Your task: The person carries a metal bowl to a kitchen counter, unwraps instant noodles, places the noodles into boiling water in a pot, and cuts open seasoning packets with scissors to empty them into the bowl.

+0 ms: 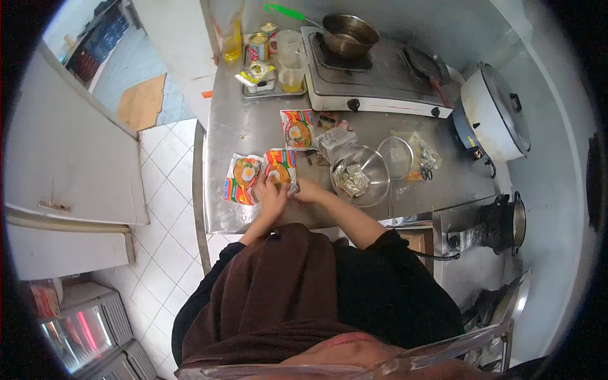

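Observation:
A red and yellow instant noodle packet [278,163] with an egg pictured on it lies on the steel counter in front of me. My left hand [272,195] has its fingers bent over the packet's lower left part. My right hand [307,190] grips its lower right edge; some of those fingers are hidden. Left of it lies a second noodle packet [246,171], close to my left hand. A third noodle packet [297,128] rests farther back. To the right, a metal bowl [379,166] has crumpled silver sachets [351,180] in it.
Beside the bowl are a round strainer [397,158], scissors [426,173] and clear plastic wrapping. A pan [349,35] with a green handle sits on the gas stove [380,81]. A tray [276,95] bears cans and jugs. A large white pot [497,111] stands at right.

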A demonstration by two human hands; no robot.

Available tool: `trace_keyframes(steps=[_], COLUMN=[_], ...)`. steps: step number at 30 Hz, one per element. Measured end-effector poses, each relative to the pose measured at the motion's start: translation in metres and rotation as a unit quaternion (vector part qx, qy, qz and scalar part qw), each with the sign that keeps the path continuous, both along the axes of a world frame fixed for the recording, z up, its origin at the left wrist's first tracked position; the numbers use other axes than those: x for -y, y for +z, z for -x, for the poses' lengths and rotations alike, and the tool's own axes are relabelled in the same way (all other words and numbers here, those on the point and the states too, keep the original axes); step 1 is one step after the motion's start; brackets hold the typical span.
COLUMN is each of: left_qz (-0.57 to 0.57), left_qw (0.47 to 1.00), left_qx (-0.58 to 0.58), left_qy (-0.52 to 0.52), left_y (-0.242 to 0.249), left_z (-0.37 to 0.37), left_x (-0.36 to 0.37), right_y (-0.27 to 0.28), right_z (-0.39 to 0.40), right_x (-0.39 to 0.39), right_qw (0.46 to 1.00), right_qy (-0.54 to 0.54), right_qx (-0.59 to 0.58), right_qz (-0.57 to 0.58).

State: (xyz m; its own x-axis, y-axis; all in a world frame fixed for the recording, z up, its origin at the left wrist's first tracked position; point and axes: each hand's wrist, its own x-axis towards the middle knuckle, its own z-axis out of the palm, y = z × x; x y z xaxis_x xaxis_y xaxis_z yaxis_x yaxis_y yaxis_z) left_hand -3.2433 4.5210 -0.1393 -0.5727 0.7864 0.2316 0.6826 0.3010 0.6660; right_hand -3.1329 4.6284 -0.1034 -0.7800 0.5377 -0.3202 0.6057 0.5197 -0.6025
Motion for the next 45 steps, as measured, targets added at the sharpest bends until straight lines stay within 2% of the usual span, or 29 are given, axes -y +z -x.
trace_keyframes(steps=[2,3,4,5,6,7,9,10,12,13,14,16,17,18,20,23,26,29,32,35,36,38,39,41,44,45], left_qz=[0.057,0.087,0.043,-0.001,-0.042,-0.02,-0.029,-0.033,-0.096,-0.153,-0.204,-0.134,-0.116,-0.098,-0.084,-0.111,-0.147,-0.158,-0.197,-0.229,-0.251,-0.227,-0.219,-0.235,-0.279,-0.299], left_qw=[0.995,0.99,0.964,0.914,0.84,0.811,0.705,0.645,0.773,0.905,0.967,0.955,0.936,0.913,0.873,0.877,0.863,0.844,0.818,0.784,0.771,0.789,0.796,0.775,0.749,0.74], left_qx=[0.073,0.109,0.259,0.404,0.539,0.581,0.705,0.76,0.622,0.386,0.121,-0.112,-0.132,-0.147,0.013,-0.006,-0.025,-0.055,0.023,0.057,0.054,-0.022,-0.061,-0.113,-0.162,-0.176], left_qy=[-0.024,-0.035,-0.041,-0.045,-0.048,-0.071,-0.073,-0.073,-0.081,-0.088,-0.093,-0.24,-0.304,-0.369,-0.481,-0.468,-0.483,-0.51,-0.54,-0.574,-0.583,-0.57,-0.562,-0.575,-0.579,-0.577], left_y=[-0.009,-0.01,-0.011,0.01,0.022,0.02,0.016,0.015,0.031,0.068,0.106,0.177,0.192,0.206,0.217,0.233,0.235,0.239,0.231,0.226,0.227,0.234,0.24,0.255,0.277,0.287], left_z=[0.016,0.021,0.022,0.021,0.018,0.02,0.023,0.023,0.011,-0.007,-0.022,-0.041,-0.052,-0.063,-0.087,-0.13,-0.176,-0.224,-0.277,-0.331,-0.349,-0.385,-0.404,-0.437,-0.49,-0.509], left_x=[-0.005,-0.006,-0.006,-0.003,-0.002,-0.001,0.005,0.006,0.0,-0.001,-0.002,-0.01,-0.016,-0.022,-0.034,-0.055,-0.074,-0.093,-0.112,-0.132,-0.137,-0.146,-0.151,-0.163,-0.18,-0.189], right_y=[0.004,0.006,0.009,0.021,0.033,0.046,0.077,0.094,0.127,0.14,0.159,0.191,0.185,0.193,0.22,0.247,0.266,0.265,0.269,0.253,0.253,0.259,0.268,0.291,0.302,0.305], right_z=[-0.005,-0.006,-0.008,-0.012,-0.017,-0.02,-0.027,-0.033,-0.053,-0.067,-0.082,-0.109,-0.123,-0.137,-0.165,-0.206,-0.259,-0.308,-0.363,-0.417,-0.435,-0.467,-0.483,-0.513,-0.555,-0.572], right_x=[0.015,0.017,0.016,0.017,0.019,0.017,0.008,0.004,-0.003,-0.009,-0.01,-0.008,-0.012,-0.009,-0.001,0.017,0.032,0.036,0.031,0.023,0.021,0.018,0.019,0.025,0.011,0.004], right_qw=[0.989,0.991,0.988,0.984,0.977,0.971,0.95,0.947,0.939,0.955,0.957,0.957,0.959,0.957,0.942,0.907,0.91,0.885,0.868,0.792,0.797,0.771,0.785,0.812,0.812,0.813], right_qy=[-0.065,-0.121,-0.115,-0.11,-0.105,-0.078,-0.025,-0.039,-0.068,-0.086,-0.096,-0.12,-0.065,-0.091,-0.143,-0.248,-0.239,-0.306,-0.365,-0.441,-0.427,-0.38,-0.367,-0.341,-0.401,-0.415], right_qx=[-0.11,-0.055,-0.088,-0.12,-0.15,-0.198,-0.291,-0.304,-0.333,-0.283,-0.271,-0.25,-0.271,-0.277,-0.292,-0.341,-0.326,-0.324,-0.3,-0.412,-0.373,-0.274,-0.278,-0.283,-0.193,-0.194], right_qz=[-0.069,-0.014,-0.045,-0.075,-0.106,-0.107,-0.111,-0.093,-0.059,-0.012,0.021,0.089,-0.044,-0.001,0.082,-0.022,-0.092,-0.132,-0.155,-0.091,-0.208,-0.432,-0.414,-0.38,-0.377,-0.36])
